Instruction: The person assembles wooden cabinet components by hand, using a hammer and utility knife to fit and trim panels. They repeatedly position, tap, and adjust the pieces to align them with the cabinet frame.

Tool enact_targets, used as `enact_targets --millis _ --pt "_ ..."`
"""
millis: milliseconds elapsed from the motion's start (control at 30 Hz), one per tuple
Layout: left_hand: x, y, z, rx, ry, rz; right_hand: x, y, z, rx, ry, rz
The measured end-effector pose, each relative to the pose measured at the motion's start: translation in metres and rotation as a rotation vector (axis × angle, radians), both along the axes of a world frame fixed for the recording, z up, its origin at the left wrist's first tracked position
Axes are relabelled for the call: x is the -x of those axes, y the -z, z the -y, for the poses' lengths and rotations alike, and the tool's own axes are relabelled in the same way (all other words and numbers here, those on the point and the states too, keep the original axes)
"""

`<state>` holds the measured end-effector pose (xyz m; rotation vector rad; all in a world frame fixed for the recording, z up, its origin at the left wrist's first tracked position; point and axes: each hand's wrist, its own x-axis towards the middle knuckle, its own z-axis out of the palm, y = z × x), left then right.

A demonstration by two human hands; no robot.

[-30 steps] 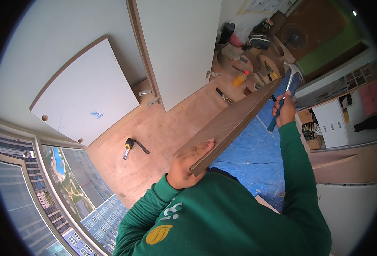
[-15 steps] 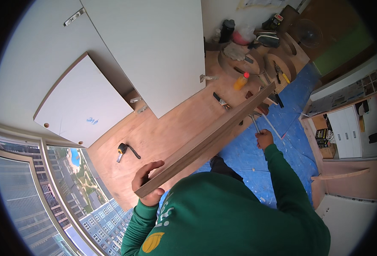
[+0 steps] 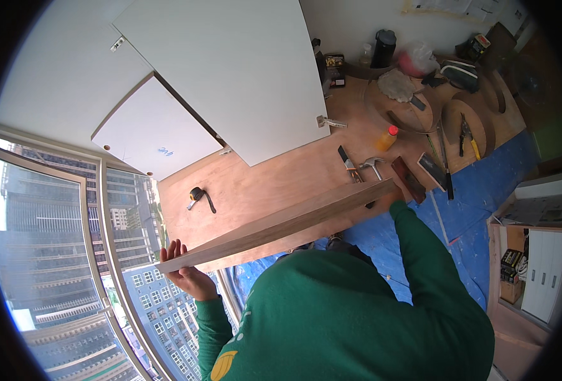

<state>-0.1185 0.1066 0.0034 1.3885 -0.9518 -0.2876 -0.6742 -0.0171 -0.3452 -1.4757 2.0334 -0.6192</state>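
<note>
A long, narrow wooden board point(image 3: 281, 223) slants across in front of me. My left hand point(image 3: 190, 279) grips its left end, with fingers above the edge and the palm below. At the other end is my right hand point(image 3: 394, 197), mostly behind the board; its fingers are hidden. Just beyond that end lies a claw hammer point(image 3: 373, 163); its head shows and the board covers the handle, so I cannot tell whether my right hand touches it. A utility knife point(image 3: 349, 164) lies left of the hammer. Right of it are a dark red-brown block point(image 3: 408, 180) and a sanding block point(image 3: 432, 171).
The plywood worktop point(image 3: 255, 184) carries a tape measure point(image 3: 196, 195), an orange bottle with a red cap point(image 3: 387, 138), curved wooden rings point(image 3: 464, 136) and pliers point(image 3: 469, 136). White panels point(image 3: 223, 70) stand behind. A window point(image 3: 46, 241) is at left; blue sheeting point(image 3: 465, 209) covers the floor.
The board's right end has come down and nearer, and its left end has shifted left with my left hand. My right hand, earlier on the hammer handle, is now largely behind the board.
</note>
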Motion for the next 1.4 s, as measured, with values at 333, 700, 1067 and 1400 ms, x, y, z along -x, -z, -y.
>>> enact_targets --millis 333,700,1067,1400 --pt "0.021 -0.016 -0.015 0.043 -0.063 -0.142 0.013 -0.032 0.017 -0.184 -0.062 -0.315" --pt "0.013 -0.028 -0.009 0.026 -0.122 -0.337 0.000 -0.040 0.008 0.029 -0.101 -0.055" --pt "0.003 -0.036 -0.010 0.067 -0.149 -0.414 -0.015 -0.011 -0.028 -0.097 -0.207 0.520" --pt "0.016 -0.022 -0.038 0.049 -0.164 -0.366 -0.053 -0.116 0.007 -0.544 -0.269 0.878"
